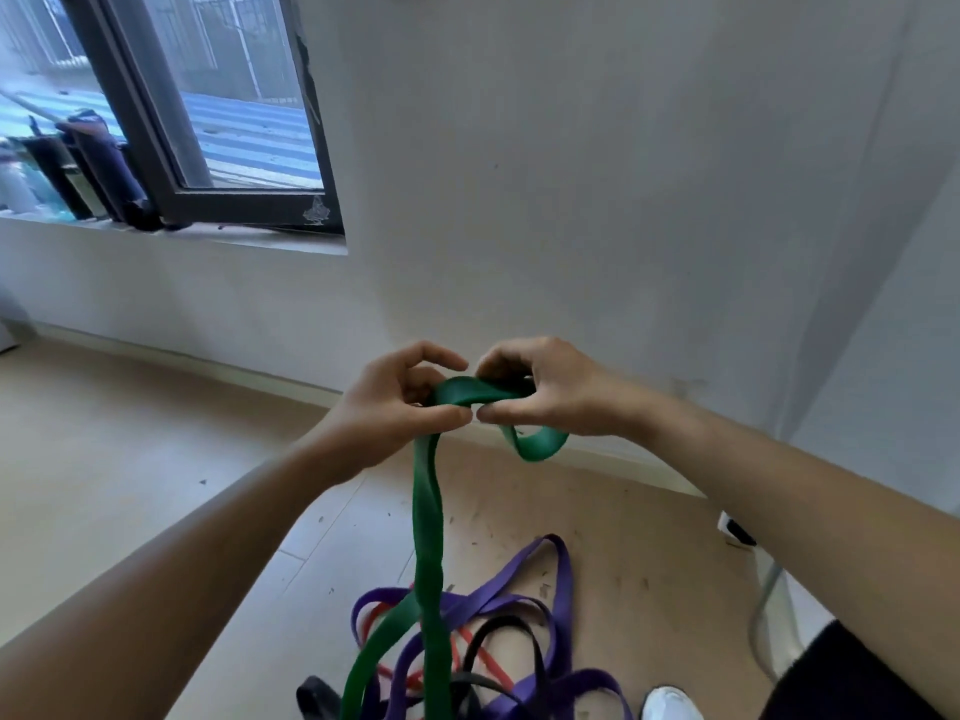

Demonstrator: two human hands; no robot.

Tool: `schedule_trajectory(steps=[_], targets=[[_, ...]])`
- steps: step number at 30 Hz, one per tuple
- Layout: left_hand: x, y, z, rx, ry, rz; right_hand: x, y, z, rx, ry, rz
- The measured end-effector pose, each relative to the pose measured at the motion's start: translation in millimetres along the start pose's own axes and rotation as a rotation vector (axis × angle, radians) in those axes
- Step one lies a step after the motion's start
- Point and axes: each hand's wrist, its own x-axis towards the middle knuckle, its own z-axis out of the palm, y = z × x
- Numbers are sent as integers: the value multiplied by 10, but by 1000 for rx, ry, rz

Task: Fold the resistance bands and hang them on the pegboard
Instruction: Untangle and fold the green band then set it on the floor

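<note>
Tangled at six o'clock, closest to the head camera, purple bands are lying heaped on the floor, with a black band and a thin red band looping through them. A white shoe is poking in at five o'clock, beside dark clothing. Two bare forearms are reaching in from seven and four o'clock, meeting just below the centre. There the left hand is pinching a green band between thumb and curled fingers. The right hand, its fingertips almost touching the left's, is gripping the same band, a short folded loop drooping beneath it. From the left hand the green band is hanging doubled and twisted straight down, its lower end trailing into the heap.

Pale beige tiles are covering the floor toward nine o'clock, and a browner, scuffed patch dotted with specks is showing toward four o'clock. A grey-white wall is filling twelve to three o'clock, with a pale skirting running along its foot. At ten o'clock a dark-framed window is sitting above a sill, where dark bottles are standing. Near four o'clock a white socket is holding a dark plug, and a grey cable is curving down below it.
</note>
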Motion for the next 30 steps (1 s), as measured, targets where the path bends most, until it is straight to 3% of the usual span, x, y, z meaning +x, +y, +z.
schedule_trajectory(steps=[3,7,16,21,24,27,30], targets=[[60,-99,35,4,-37,5,13,68,-58,151,-48,27],[59,-263,127,75,-91,-20,30,107,-137,162,-2,26],[74,-426,201,100,-62,-103,21,121,-428,448,476,-34],[127,-250,183,34,-19,-93,5,97,-539,530,611,-47],[187,-54,11,-63,119,-59,-67,248,-641,565,548,27],[221,150,-158,-208,243,-2,-167,452,-620,478,326,136],[224,336,-201,-343,239,86,-164,510,-399,421,103,224]])
